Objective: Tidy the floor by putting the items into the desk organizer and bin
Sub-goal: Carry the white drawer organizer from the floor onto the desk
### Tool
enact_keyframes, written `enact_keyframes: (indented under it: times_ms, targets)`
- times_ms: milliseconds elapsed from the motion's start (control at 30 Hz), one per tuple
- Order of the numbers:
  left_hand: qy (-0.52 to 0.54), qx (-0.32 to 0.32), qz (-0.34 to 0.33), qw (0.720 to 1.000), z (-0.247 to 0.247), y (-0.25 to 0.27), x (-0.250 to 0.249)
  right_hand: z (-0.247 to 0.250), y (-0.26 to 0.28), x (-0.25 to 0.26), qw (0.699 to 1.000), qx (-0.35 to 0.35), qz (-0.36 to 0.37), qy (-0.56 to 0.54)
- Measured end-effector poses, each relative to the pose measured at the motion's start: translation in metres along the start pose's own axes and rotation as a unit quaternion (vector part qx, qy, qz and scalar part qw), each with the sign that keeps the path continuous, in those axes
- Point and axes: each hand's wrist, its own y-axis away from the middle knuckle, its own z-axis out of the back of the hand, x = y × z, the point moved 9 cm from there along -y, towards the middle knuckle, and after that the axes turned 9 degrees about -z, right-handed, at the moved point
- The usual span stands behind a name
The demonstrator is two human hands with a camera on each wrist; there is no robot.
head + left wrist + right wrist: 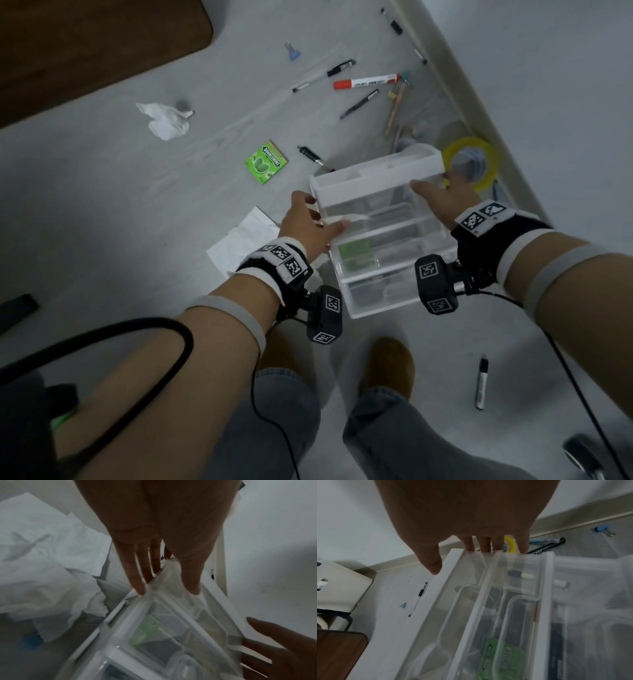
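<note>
I hold a white-framed desk organizer (pixel 380 219) with clear drawers up off the floor, tilted between both hands. My left hand (pixel 322 212) grips its left front corner, thumb on the drawer front and fingers along the side (pixel 167 588). Over on the far right edge, my right hand (pixel 433 186) grips with fingers over the back and thumb on the frame (pixel 462 558). A green gum pack (pixel 501 660) and a few pens lie in the drawers. On the floor lie another green gum pack (pixel 266 162), a red marker (pixel 366 82), several pens and a crumpled tissue (pixel 166 120).
A yellow tape roll (pixel 471 161) lies by the baseboard behind the organizer. A sheet of white paper (pixel 246 236) is under my left hand, a black marker (pixel 482 382) right of my feet, a binder clip (pixel 293 51) far off. Brown wooden furniture (pixel 85 51) fills the top left.
</note>
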Motion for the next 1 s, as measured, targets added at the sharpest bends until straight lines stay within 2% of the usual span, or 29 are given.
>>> enact_keyframes:
  times_ms: [167, 200, 267, 333, 400, 500, 667, 800, 1000]
  targets:
    - [0.133, -0.027, 0.007, 0.991, 0.018, 0.007, 0.017, 0.002, -0.005, 0.006, 1.000, -0.017, 0.004, -0.016]
    - [0.115, -0.044, -0.003, 0.992, 0.025, 0.007, 0.019, 0.002, -0.007, 0.009, 1.000, -0.016, 0.009, -0.023]
    - [-0.028, -0.091, -0.020, 0.995, 0.042, 0.003, 0.017, 0.000, -0.013, 0.018, 0.999, -0.005, 0.017, -0.027]
    - [-0.138, -0.123, 0.008, 0.983, 0.053, -0.001, 0.010, -0.003, -0.021, 0.024, 1.000, 0.009, 0.009, -0.010]
    - [-0.157, -0.120, 0.042, 0.979, 0.052, -0.013, 0.009, -0.004, -0.027, 0.025, 0.999, 0.017, -0.010, 0.028]
    - [-0.164, -0.068, 0.087, 0.980, 0.035, -0.026, 0.004, -0.004, -0.033, 0.021, 0.996, 0.026, -0.027, 0.083]
    - [-0.003, -0.065, 0.076, 0.995, 0.019, -0.002, -0.014, 0.010, -0.013, 0.013, 0.998, 0.005, -0.002, 0.064]
    - [0.131, -0.086, 0.070, 0.985, 0.017, 0.043, -0.022, 0.030, 0.039, 0.023, 0.998, -0.041, 0.055, 0.010]
    - [0.172, -0.107, 0.044, 0.978, 0.057, 0.128, -0.088, 0.091, 0.137, 0.055, 0.992, -0.038, 0.119, -0.033]
